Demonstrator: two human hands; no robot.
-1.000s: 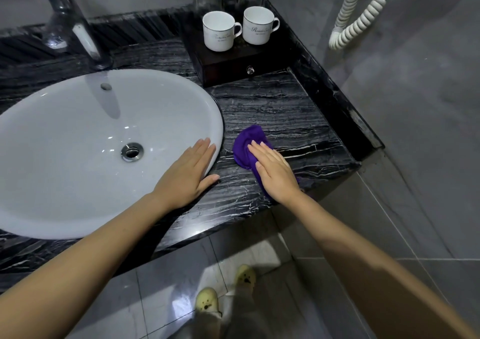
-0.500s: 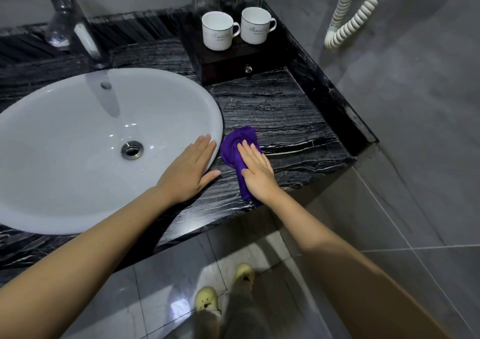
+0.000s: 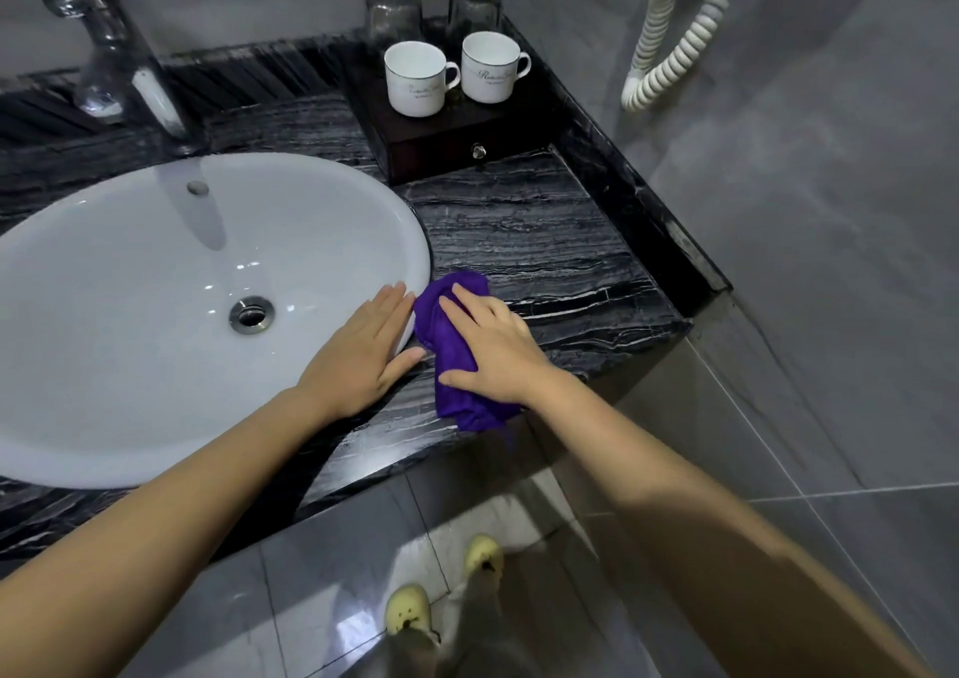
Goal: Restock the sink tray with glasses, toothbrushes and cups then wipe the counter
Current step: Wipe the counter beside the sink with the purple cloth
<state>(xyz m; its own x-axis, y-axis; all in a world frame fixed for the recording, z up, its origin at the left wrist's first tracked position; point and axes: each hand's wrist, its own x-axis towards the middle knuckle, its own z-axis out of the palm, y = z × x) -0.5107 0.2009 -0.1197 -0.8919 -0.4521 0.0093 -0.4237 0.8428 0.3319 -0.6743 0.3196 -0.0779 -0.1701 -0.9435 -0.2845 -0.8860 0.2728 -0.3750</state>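
**Tray largely stocked; counter wipe in hand**

The purple cloth (image 3: 433,329) is pressed onto the dark marble counter (image 3: 545,241), just beside the basin (image 3: 155,324), by the right hand (image 3: 493,350), whose fingers lie straight and grip nothing. The left hand (image 3: 363,350) is laid flat and open on the basin rim. Two cups (image 3: 415,78) and two glasses (image 3: 392,13) are set on the tray (image 3: 441,150). No toothbrushes can be seen. The wiping is judged unfinished.

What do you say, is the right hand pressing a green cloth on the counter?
Wrong colour: the head view shows the cloth is purple. The right hand does press it on the counter.
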